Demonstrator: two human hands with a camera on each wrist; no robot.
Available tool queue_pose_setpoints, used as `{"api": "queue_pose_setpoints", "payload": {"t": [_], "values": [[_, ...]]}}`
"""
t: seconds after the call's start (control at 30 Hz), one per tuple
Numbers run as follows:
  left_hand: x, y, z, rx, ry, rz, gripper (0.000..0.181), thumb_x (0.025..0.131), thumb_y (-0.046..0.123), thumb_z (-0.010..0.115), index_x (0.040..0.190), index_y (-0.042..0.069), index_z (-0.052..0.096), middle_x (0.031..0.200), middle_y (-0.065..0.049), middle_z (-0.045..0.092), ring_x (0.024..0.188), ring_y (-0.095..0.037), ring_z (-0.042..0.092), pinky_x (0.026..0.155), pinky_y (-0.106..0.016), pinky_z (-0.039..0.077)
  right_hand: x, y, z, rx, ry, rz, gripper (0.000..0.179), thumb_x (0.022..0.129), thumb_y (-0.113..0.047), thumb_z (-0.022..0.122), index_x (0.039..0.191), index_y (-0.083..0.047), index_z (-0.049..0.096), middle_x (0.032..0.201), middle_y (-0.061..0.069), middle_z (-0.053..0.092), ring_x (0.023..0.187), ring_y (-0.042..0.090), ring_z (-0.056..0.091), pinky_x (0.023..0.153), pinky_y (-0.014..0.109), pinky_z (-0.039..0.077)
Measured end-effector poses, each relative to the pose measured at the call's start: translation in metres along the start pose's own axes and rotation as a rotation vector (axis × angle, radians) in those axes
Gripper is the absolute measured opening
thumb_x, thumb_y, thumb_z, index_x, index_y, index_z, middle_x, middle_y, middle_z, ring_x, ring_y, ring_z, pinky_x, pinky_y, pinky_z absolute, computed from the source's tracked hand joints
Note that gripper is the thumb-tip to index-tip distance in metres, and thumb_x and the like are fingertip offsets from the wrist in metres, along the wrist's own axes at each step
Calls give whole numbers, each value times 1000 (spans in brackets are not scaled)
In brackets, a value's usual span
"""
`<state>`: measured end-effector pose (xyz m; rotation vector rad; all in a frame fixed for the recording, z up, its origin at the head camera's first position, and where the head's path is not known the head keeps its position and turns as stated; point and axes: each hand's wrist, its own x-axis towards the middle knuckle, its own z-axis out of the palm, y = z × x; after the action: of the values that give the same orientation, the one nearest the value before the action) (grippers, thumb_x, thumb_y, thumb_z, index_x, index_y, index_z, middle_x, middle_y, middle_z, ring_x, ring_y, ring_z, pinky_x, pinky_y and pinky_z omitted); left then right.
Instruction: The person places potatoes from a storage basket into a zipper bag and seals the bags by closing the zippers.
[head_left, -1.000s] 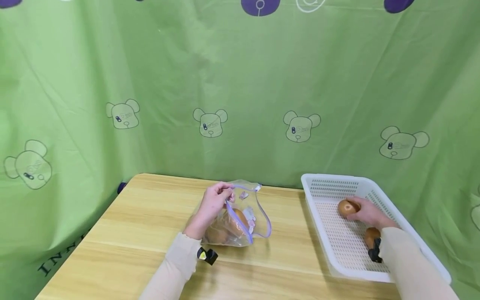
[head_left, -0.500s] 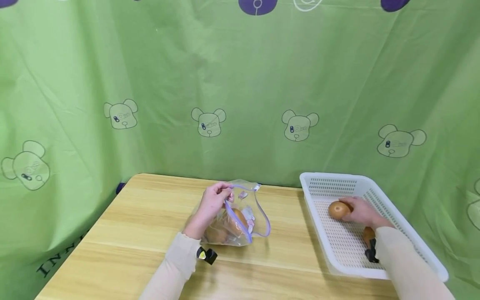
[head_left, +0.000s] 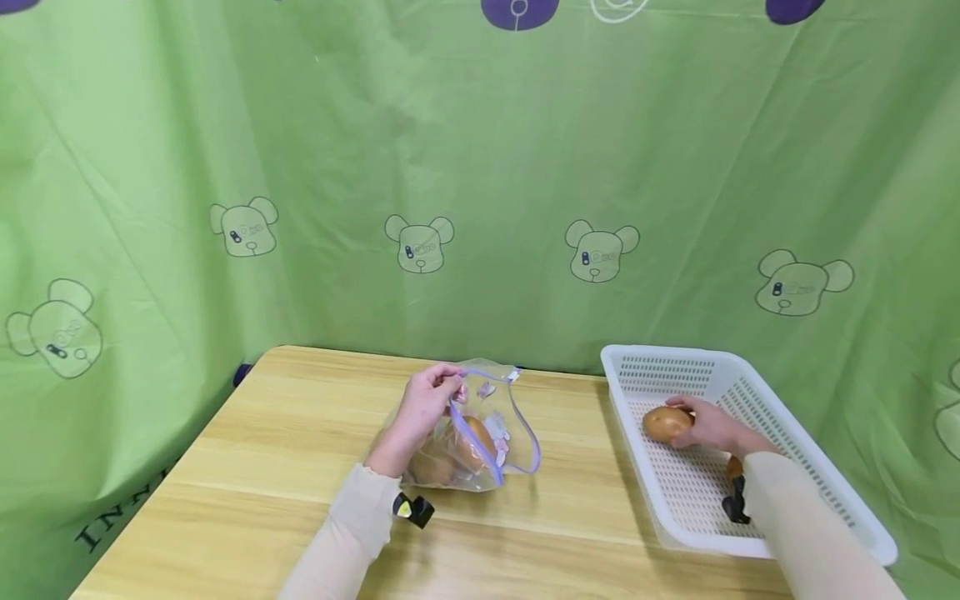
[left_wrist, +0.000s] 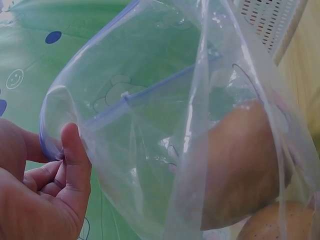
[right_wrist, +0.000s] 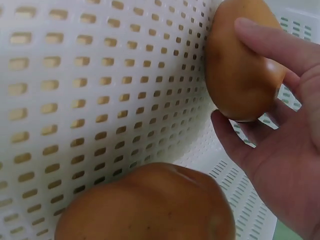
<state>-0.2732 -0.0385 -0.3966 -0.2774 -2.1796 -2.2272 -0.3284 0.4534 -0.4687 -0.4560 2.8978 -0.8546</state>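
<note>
At the middle of the table, my left hand (head_left: 422, 408) pinches the rim of a clear zip bag (left_wrist: 135, 165) with a purple seal. The bag's mouth gapes toward the right. Inside it lie brown potatoes (left_wrist: 235, 170), seen through the plastic. My right hand (head_left: 712, 427) is in the white perforated basket (head_left: 637, 483), its thumb and fingers gripping a potato (right_wrist: 245, 65). That potato is near the basket's left wall in the head view. A second potato (right_wrist: 150, 205) lies in the basket nearer the body, partly hidden behind the right wrist in the head view.
The basket stands at the right of the wooden table (head_left: 285, 433), its raised walls around the right hand. A green curtain (head_left: 480, 183) with bear prints hangs behind the table. Black wrist mounts (head_left: 414, 510) stick out from both sleeves.
In the basket, my right hand has shifted left with its potato, which has turned to lie more sideways. My left hand and the bag look unmoved.
</note>
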Motion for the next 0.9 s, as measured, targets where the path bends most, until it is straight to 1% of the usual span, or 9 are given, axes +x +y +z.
{"api": "queue_pose_setpoints", "payload": {"t": [0.13, 0.27, 0.33, 0.4, 0.5, 0.6, 0.63, 0.73, 0.9], "values": [[-6, 11, 0, 12, -13, 6, 23, 93, -2, 49, 113, -12, 57, 77, -8, 59, 66, -12, 55, 55, -23, 51, 0, -6, 0, -12, -58, 9, 86, 65, -16, 82, 135, 9, 39, 119, 30, 52, 95, 31, 55, 81, 41, 45], [-16, 26, 2, 25, -9, 9, 23, 93, -3, 49, 112, -14, 57, 79, -14, 60, 67, -12, 54, 56, -22, 51, 0, -10, 0, -38, -86, -6, 80, 65, -18, 82, 131, 9, 45, 111, 24, 57, 90, 26, 56, 77, 39, 46], [-18, 29, 2, 28, -6, 7, 22, 93, -3, 48, 111, -13, 57, 80, -15, 60, 67, -12, 54, 57, -22, 51, 0, -12, -1, -32, -85, -11, 77, 64, -18, 83, 127, 8, 48, 109, 22, 58, 87, 25, 56, 75, 37, 47], [-18, 28, 2, 33, -3, 9, 22, 93, -3, 48, 111, -13, 57, 80, -16, 60, 67, -12, 55, 58, -23, 51, 0, -13, -2, -11, -86, -11, 75, 63, -17, 82, 125, 8, 48, 108, 22, 57, 86, 24, 56, 73, 36, 48], [-11, 17, 1, 26, -3, 2, 22, 93, -2, 49, 111, -12, 58, 79, -13, 60, 66, -12, 55, 57, -25, 51, -2, -17, -6, 30, -69, 7, 75, 64, -16, 82, 125, 7, 46, 108, 21, 56, 86, 23, 56, 73, 34, 48], [-4, 5, 0, 14, 1, -2, 21, 94, 0, 51, 111, -10, 60, 78, -10, 60, 66, -12, 55, 56, -25, 52, -5, -25, -11, 40, -28, -16, 75, 67, -15, 82, 127, 9, 44, 108, 21, 56, 89, 25, 55, 74, 35, 48], [-2, 1, 0, 8, 3, -5, 22, 94, 0, 51, 111, -9, 60, 78, -9, 60, 66, -12, 55, 55, -25, 52, -7, -28, -14, 34, -9, -22, 75, 68, -16, 82, 128, 9, 44, 108, 20, 56, 90, 25, 55, 75, 36, 48], [0, -2, 0, 5, 16, -3, 22, 94, 2, 52, 111, -8, 60, 77, -7, 60, 66, -11, 55, 55, -24, 52, -10, -39, -20, -6, 31, -65, 78, 71, -19, 81, 132, 10, 42, 111, 23, 57, 93, 28, 55, 79, 39, 47], [-1, -1, 1, 8, 26, 5, 22, 93, 2, 52, 111, -8, 60, 76, -6, 60, 66, -11, 55, 57, -26, 53, -13, -59, -31, -58, 70, -82, 80, 74, -25, 80, 136, 6, 40, 117, 25, 55, 97, 31, 56, 81, 43, 45]]}}
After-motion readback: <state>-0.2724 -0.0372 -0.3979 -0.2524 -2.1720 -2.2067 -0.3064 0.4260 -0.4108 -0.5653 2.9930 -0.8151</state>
